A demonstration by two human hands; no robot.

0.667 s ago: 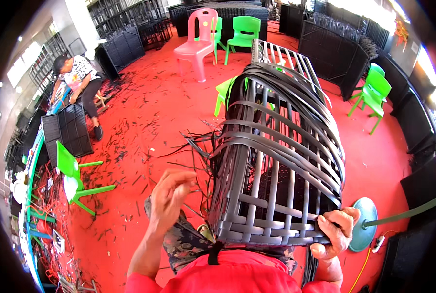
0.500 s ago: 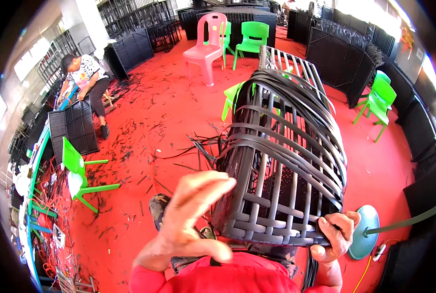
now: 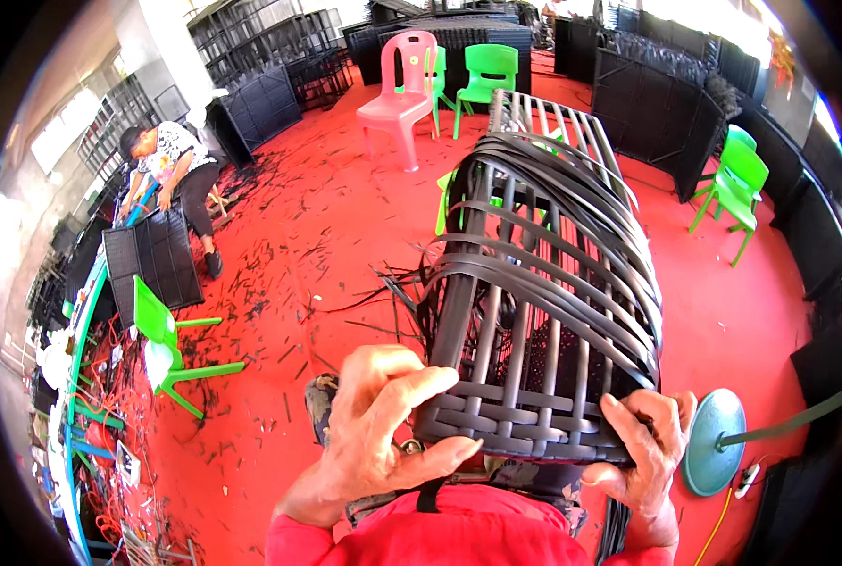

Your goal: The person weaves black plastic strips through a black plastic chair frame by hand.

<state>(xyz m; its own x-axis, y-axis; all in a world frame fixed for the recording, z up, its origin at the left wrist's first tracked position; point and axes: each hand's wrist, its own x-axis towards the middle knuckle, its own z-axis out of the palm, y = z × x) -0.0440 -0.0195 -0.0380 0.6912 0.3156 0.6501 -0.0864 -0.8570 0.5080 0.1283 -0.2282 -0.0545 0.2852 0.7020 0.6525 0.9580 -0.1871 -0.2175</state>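
In front of me a long, partly woven black frame (image 3: 525,335) stretches away, made of dark bars with flat strips interlaced through its near end. Loose flat black strips (image 3: 572,292) bow over its top in a bundle. My left hand (image 3: 374,429) is at the frame's near left corner, thumb and fingers apart, fingertips by the top edge and thumb low at the front edge. Whether it presses on the weave is hard to see. My right hand (image 3: 649,436) grips the near right corner, fingers on top and thumb below.
Black scraps litter the red floor (image 3: 279,311) on the left. A green chair (image 3: 171,344) and a seated person (image 3: 171,165) with a black panel are there. Pink (image 3: 397,104) and green chairs (image 3: 487,80) stand beyond the frame. A round teal base (image 3: 713,443) with a pole stands right.
My left hand has come down and right to the frame's near left corner. My right hand stays at the right corner. The view has shifted slightly.
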